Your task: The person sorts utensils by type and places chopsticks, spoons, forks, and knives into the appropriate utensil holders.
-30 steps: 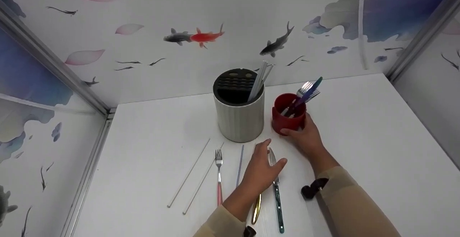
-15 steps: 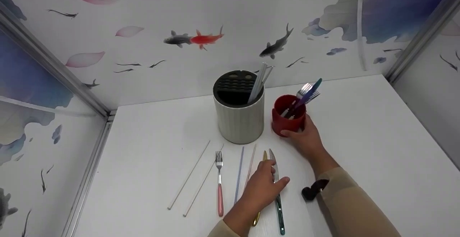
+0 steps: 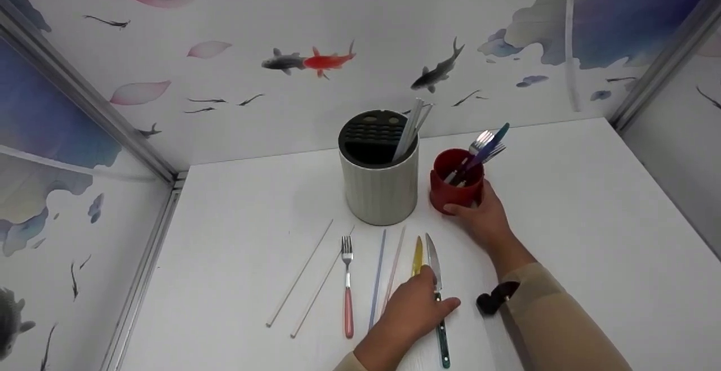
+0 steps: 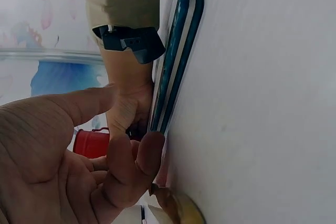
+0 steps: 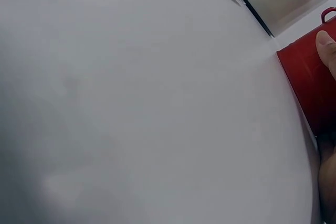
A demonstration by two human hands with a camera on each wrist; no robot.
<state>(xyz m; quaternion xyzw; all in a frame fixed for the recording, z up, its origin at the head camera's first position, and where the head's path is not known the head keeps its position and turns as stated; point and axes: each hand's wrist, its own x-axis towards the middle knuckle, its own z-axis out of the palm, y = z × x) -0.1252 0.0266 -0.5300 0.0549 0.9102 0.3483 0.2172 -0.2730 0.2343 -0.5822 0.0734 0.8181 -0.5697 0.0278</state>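
My right hand [image 3: 485, 222] holds a red cup [image 3: 450, 195] low on its right side, thumb across the front. Forks and knives stand in the cup, one with a purple-to-teal handle [image 3: 489, 148]. In the right wrist view only part of the cup [image 5: 307, 82] shows. My left hand [image 3: 410, 310] hovers over two knives, thumb spread away from the bent fingers. A gold knife [image 3: 417, 255] runs under those fingers; beside it lies a knife with a dark green handle [image 3: 443, 343]. Its riveted handle [image 4: 181, 61] lies at the fingertips in the left wrist view.
A ribbed beige holder [image 3: 380, 196] with a black slotted top stands left of the cup, clear straws [image 3: 410, 132] leaning from it. On the white table [image 3: 225, 236] lie a pink-handled fork [image 3: 348, 309], a blue straw [image 3: 378, 278] and several pale straws. A printed wall stands behind.
My left hand has drawn back toward the table's front and slightly right along the knives, uncovering the gold blade and the straws. My right hand and the red cup stay in place.
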